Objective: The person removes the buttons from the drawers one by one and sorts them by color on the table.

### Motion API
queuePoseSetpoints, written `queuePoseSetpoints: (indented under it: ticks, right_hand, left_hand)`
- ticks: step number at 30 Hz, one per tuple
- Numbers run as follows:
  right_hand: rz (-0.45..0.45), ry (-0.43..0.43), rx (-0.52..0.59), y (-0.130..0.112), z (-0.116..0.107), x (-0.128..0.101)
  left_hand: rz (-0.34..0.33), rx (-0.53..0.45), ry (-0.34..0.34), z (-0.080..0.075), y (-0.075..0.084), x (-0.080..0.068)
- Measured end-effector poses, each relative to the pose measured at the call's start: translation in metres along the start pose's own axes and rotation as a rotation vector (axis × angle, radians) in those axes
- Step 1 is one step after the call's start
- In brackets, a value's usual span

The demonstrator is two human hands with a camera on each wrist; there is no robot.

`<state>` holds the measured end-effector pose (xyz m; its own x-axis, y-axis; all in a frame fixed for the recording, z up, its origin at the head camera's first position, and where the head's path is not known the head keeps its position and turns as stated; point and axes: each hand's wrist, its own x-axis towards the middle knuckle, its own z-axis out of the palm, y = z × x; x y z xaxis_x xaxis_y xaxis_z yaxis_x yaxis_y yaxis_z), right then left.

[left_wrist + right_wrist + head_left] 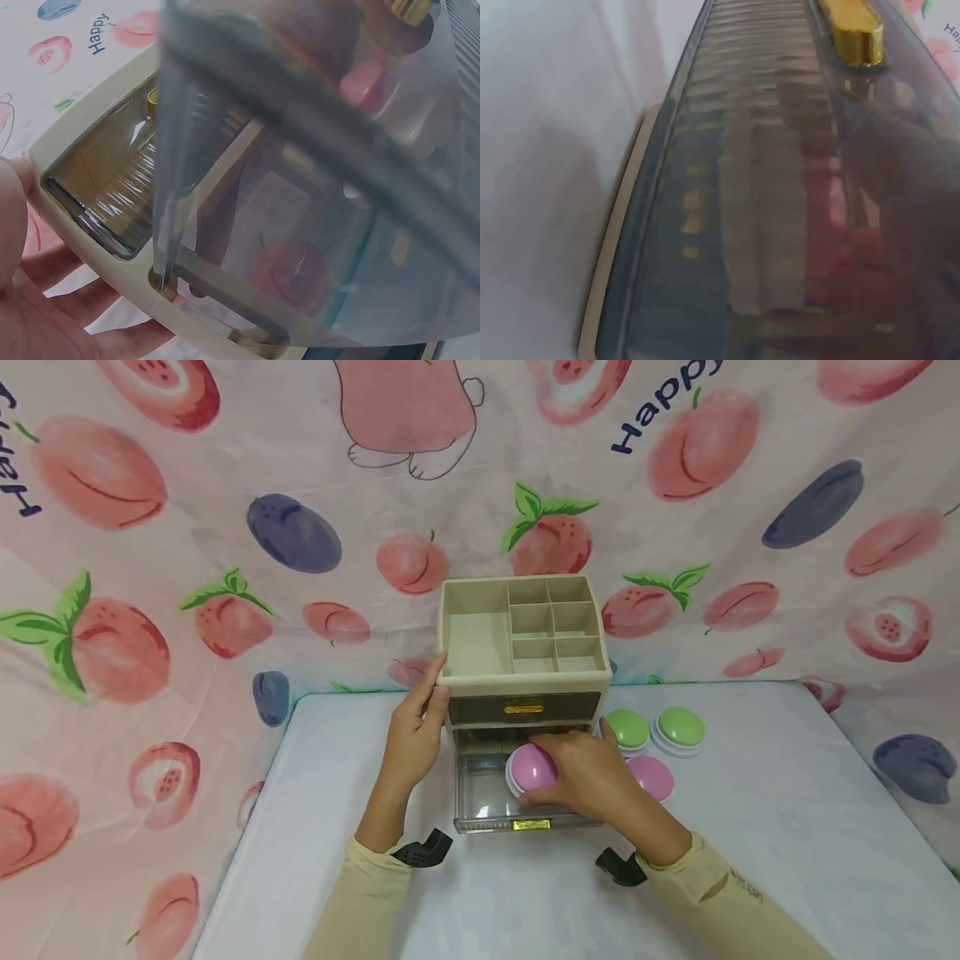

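Observation:
A cream desktop organizer [480, 681] stands at the back of the table, its lower see-through drawer [480, 793] pulled out. Inside that drawer, my right hand [588, 772] pinches a pink domed button [533, 766] with a white base, thumb on the near side and fingers on the far side. My left hand [415, 735] rests against the organizer's left side, thumb by the front edge; in the left wrist view its fingers [82, 304] lie fairly straight along the casing. Through the drawer's front in the right wrist view, the pink button [825, 214] shows blurred.
To the right of the organizer sit two green domed buttons, one nearer [628, 728] and one farther right [681, 727], and another pink one [651, 778]. The upper drawer [491, 707] is closed. A fruit-print cloth [465, 518] hangs behind the table.

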<state>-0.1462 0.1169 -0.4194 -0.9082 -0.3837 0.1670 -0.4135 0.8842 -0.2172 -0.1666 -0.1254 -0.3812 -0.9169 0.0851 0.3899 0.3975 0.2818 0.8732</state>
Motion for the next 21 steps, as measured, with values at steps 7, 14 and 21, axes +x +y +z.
queuePoseSetpoints:
  ticks: [7,14,21]
  right_hand:
    - [-0.019,0.072,-0.007,0.001,0.002,0.003]
    - [-0.047,0.109,0.006,0.0,-0.004,0.001]
    - [-0.039,0.119,0.038,-0.003,-0.014,-0.006]
  left_hand:
    - [0.005,0.01,0.007,0.0,-0.003,0.002]
    - [0.007,0.012,0.021,0.0,-0.006,0.002]
    - [-0.009,0.014,0.017,0.002,-0.011,0.003]
